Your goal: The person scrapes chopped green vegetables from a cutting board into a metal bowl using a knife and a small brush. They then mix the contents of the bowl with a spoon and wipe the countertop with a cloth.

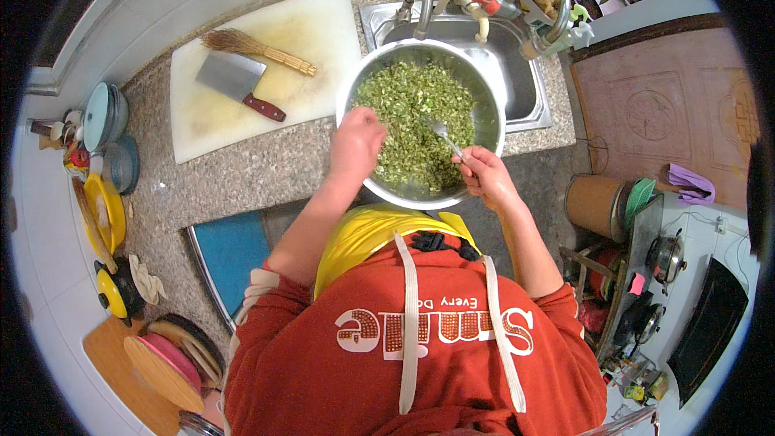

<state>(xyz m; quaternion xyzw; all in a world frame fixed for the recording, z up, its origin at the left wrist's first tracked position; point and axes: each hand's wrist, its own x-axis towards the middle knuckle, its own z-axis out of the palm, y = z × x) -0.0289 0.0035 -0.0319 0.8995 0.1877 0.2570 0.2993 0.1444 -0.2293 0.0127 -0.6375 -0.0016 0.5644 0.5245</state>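
Observation:
A large metal bowl (491, 151) full of chopped green vegetables (418, 133) stands in front of me, partly over the sink. My right hand (487, 175), at the bowl's near right rim, grips the handle of a metal spoon (447, 137) whose head rests in the greens. My left hand (358, 144) is over the bowl's left rim with its fingers bent above the greens; whether they pinch anything is hidden. Left of the bowl lies a white cutting board (315, 24) with a cleaver (233, 75) and a straw brush (260, 51) on it.
Behind the bowl is a steel sink (514, 72) with a curved metal faucet (424, 0). The granite counter (242, 181) runs along the left, holding glass bowls (106, 115), a yellow basin (112, 212) and a yellow-lidded pot (112, 293). A stool-like wooden frame (584, 260) stands at right.

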